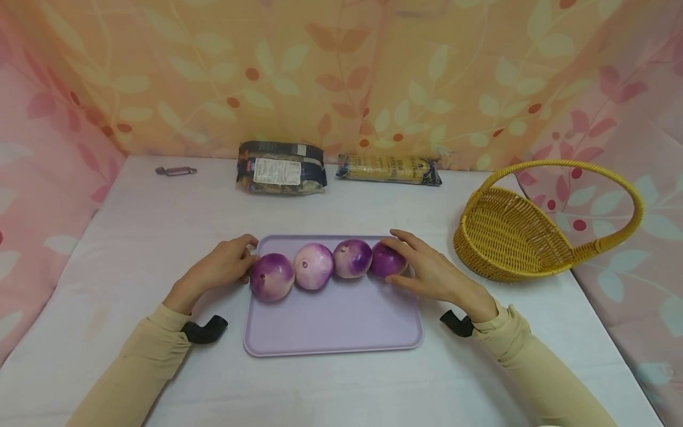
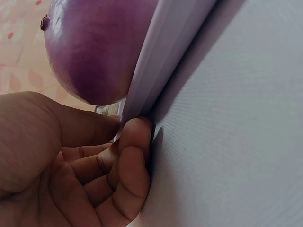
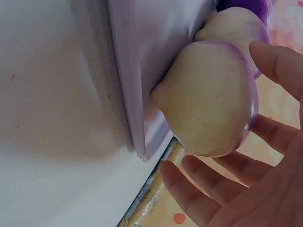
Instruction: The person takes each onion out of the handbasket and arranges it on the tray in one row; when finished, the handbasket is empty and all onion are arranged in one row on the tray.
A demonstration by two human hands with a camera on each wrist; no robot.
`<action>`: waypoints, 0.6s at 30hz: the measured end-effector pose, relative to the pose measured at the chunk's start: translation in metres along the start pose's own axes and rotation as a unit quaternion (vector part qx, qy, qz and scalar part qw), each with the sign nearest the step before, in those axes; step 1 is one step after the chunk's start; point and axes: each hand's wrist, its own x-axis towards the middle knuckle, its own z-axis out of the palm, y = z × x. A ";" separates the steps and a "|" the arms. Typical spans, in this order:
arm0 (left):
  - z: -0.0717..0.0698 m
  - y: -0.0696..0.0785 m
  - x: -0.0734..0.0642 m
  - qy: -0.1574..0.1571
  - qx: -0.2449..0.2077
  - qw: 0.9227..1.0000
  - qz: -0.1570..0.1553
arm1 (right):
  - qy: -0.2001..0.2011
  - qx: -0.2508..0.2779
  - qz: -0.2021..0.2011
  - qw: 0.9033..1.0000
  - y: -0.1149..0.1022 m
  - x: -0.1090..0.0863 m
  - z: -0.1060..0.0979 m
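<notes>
Several purple-and-white turnips lie in a row along the back of a lilac tray (image 1: pixel 336 323). At the tray's left edge, my left hand (image 1: pixel 226 262) pinches the rim between thumb and curled fingers, beside the leftmost turnip (image 1: pixel 272 277). That rim (image 2: pixel 147 80) shows close up in the left wrist view. My right hand (image 1: pixel 429 270) is at the rightmost turnip (image 3: pixel 208 101), with fingers spread loosely around it. One finger seems to touch its purple side; the others stand apart from it. Two more turnips, a paler one (image 1: pixel 313 266) and a darker one (image 1: pixel 353 258), sit between.
A yellow wicker basket (image 1: pixel 512 273) with a tall handle stands at the right. Along the back lie a dark package (image 1: pixel 281 168), a long yellow packet (image 1: pixel 389 169) and a small peeler-like tool (image 1: pixel 176 171). Patterned curtains enclose the white table (image 1: pixel 133 231).
</notes>
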 end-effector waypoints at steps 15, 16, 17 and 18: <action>-0.002 -0.005 0.000 0.002 0.001 1.000 -0.003 | 0.000 0.003 0.032 0.999 -0.001 0.001 -0.002; -0.003 -0.005 0.000 0.006 0.005 1.000 -0.002 | 0.006 0.004 0.033 0.999 0.000 0.001 -0.003; -0.004 -0.004 0.000 0.013 0.009 1.000 -0.001 | 0.012 0.003 0.036 0.999 0.001 0.000 -0.005; -0.006 -0.003 -0.001 0.024 0.013 1.000 0.003 | 0.020 0.001 0.039 0.999 0.001 0.000 -0.008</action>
